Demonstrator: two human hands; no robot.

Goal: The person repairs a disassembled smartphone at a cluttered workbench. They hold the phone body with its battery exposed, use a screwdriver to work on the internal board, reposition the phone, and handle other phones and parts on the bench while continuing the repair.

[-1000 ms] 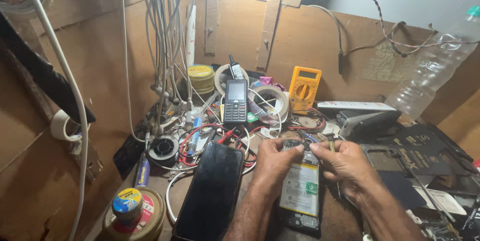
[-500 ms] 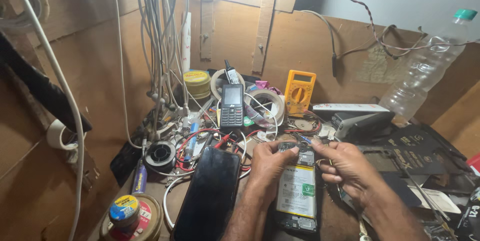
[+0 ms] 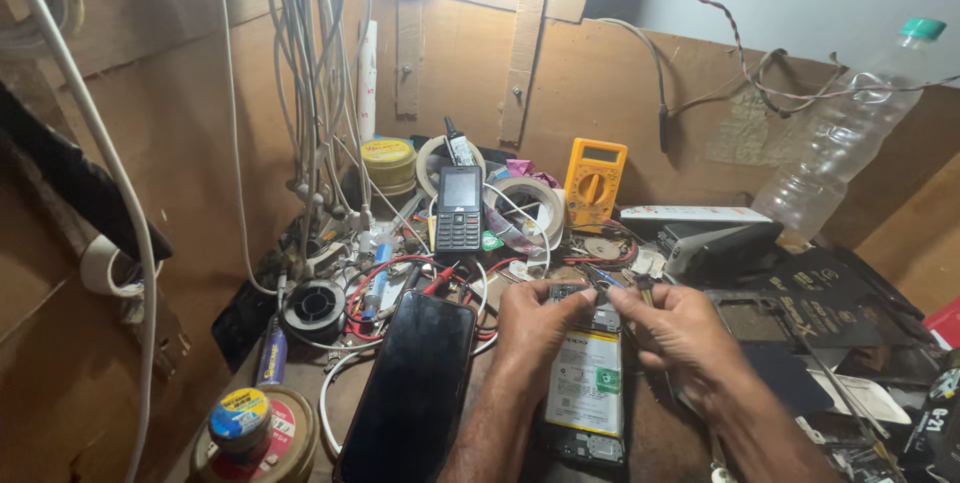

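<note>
Opened phone flat on counter, long axis running away from body. Left hand pinching its top edge; right hand alongside, clenched on small tool.

Both hands are meeting over the top end of an opened phone that is lying on the cluttered desk. The left hand is pinching at its upper edge, and the right hand is holding a small part there. A black phone screen is lying just beside it, with a yellow multimeter standing behind.
</note>
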